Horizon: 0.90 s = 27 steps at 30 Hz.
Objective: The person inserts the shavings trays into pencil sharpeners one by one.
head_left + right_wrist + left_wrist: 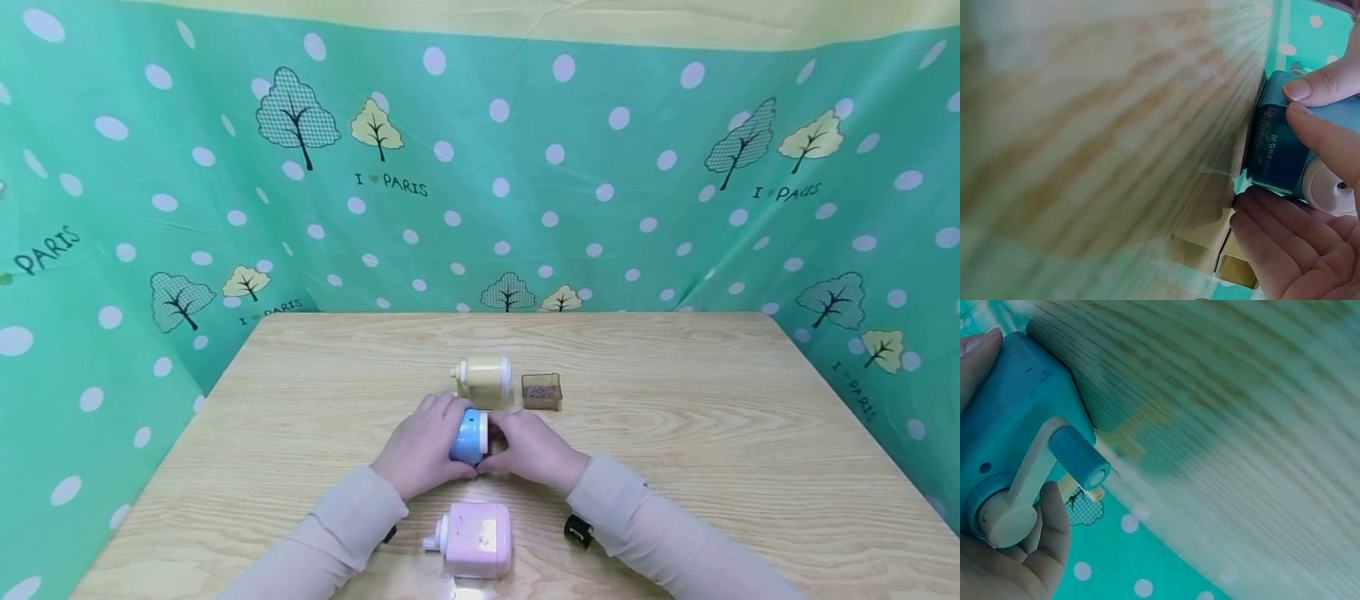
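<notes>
A blue crank pencil sharpener (467, 440) is held between both hands over the middle of the wooden table (315, 417). The left hand (423, 446) grips its body from the left, thumb on one side and fingers on the other. Beside those fingers, in the left wrist view, is the white crank (1025, 472) with its blue knob (1079, 456). From the right, the right hand (536, 450) holds the front end. In the right wrist view its thumb touches the edge of the dark shavings drawer (1282, 153), and its other fingers lie along the opposite edge.
Behind the hands stands a yellow pencil sharpener (483, 377); right of it is a see-through brownish drawer (542, 405) with dark shavings. A pink pencil sharpener (477, 542) lies nearer, between the forearms. A green dotted curtain (525, 217) surrounds the table's back and sides.
</notes>
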Each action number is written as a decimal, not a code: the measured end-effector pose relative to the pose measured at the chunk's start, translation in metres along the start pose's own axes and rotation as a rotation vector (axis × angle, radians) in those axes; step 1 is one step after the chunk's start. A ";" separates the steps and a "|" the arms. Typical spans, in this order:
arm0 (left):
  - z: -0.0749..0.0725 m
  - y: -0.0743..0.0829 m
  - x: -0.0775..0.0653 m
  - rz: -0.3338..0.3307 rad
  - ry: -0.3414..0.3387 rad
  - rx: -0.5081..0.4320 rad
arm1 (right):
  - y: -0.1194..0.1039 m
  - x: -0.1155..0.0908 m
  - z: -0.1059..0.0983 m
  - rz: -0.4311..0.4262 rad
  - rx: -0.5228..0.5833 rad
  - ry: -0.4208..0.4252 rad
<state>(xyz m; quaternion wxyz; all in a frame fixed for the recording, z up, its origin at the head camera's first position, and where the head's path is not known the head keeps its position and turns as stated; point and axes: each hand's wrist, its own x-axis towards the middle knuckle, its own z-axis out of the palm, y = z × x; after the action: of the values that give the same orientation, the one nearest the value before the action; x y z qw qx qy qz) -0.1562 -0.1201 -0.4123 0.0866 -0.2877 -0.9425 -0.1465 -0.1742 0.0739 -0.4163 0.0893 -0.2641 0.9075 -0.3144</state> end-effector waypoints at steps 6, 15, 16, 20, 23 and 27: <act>-0.001 -0.001 0.000 0.011 0.007 0.014 | 0.000 -0.001 0.000 -0.018 -0.004 0.005; 0.001 -0.003 0.001 0.030 0.021 0.011 | -0.001 -0.002 -0.001 -0.007 0.007 0.004; 0.001 -0.003 0.001 0.030 0.022 0.010 | -0.001 -0.002 -0.001 -0.004 0.004 0.005; 0.000 -0.002 0.000 0.028 0.026 0.030 | -0.001 -0.003 -0.001 0.002 -0.009 0.003; -0.002 0.000 0.000 0.015 0.013 0.051 | 0.000 -0.004 -0.003 -0.008 -0.018 0.003; -0.005 0.002 0.000 -0.014 -0.011 0.044 | 0.002 -0.007 -0.006 -0.004 -0.031 0.001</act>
<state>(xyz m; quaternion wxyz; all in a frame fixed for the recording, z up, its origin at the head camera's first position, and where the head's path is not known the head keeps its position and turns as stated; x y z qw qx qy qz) -0.1546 -0.1205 -0.4073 0.0867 -0.2797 -0.9480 -0.1247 -0.1711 0.0823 -0.4135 0.0840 -0.2671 0.9118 -0.3005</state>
